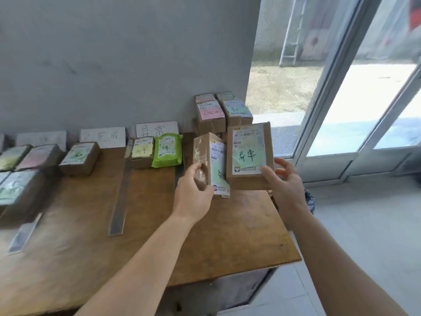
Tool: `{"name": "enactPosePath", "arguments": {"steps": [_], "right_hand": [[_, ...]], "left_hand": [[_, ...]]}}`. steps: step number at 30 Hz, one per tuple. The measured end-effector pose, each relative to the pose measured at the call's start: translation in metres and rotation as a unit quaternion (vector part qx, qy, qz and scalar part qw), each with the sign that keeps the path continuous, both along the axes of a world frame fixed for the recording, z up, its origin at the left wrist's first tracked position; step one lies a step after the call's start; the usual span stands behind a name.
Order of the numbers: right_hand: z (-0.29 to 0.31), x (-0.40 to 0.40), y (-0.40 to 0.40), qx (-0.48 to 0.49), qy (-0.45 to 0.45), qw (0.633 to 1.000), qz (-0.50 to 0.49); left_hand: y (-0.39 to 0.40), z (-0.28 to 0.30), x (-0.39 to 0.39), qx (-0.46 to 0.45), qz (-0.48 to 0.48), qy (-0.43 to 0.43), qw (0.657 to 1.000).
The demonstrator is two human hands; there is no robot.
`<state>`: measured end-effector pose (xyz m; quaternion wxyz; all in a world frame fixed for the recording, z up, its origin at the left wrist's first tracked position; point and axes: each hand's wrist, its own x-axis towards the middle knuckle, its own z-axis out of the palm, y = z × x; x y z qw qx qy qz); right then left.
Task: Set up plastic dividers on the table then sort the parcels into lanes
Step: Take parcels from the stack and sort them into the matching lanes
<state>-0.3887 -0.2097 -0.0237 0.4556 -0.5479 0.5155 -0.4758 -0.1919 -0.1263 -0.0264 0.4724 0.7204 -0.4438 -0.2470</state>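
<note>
My left hand grips a brown cardboard parcel with a white label, held upright above the table's right part. My right hand holds a second brown parcel by its lower right corner; a green note with handwriting sits on its label. The two parcels touch side by side. A clear plastic divider lies lengthwise on the wooden table, another divider lies further left. Behind them, a stack of parcels stands at the wall.
Paper signs lean on the grey wall above the lanes. A green soft parcel and a small box lie in the right lane, other boxes in the lanes to the left. A glass door is at right.
</note>
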Motion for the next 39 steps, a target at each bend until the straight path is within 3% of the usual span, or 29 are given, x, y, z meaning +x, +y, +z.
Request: {"name": "enactPosePath", "arguments": {"steps": [6, 14, 20, 29, 39], "right_hand": [[0.031, 0.055, 0.038, -0.019, -0.063, 0.997, 0.045], [0.042, 0.145, 0.085, -0.043, -0.02, 0.996, 0.074], [0.039, 0.198, 0.098, 0.01, -0.039, 0.997, 0.063], [-0.004, 0.255, 0.066, 0.091, 0.062, 0.992, 0.057], [-0.063, 0.304, 0.019, 0.178, 0.146, 0.97, 0.077]], "left_hand": [[0.051, 0.028, 0.052, -0.046, 0.025, -0.005, 0.999], [0.123, 0.041, 0.124, -0.066, 0.091, -0.008, 0.994], [0.144, 0.045, 0.168, -0.067, 0.137, -0.01, 0.988], [0.13, 0.037, 0.228, -0.07, 0.21, -0.009, 0.975], [0.088, 0.014, 0.285, -0.036, 0.219, 0.041, 0.974]]}}
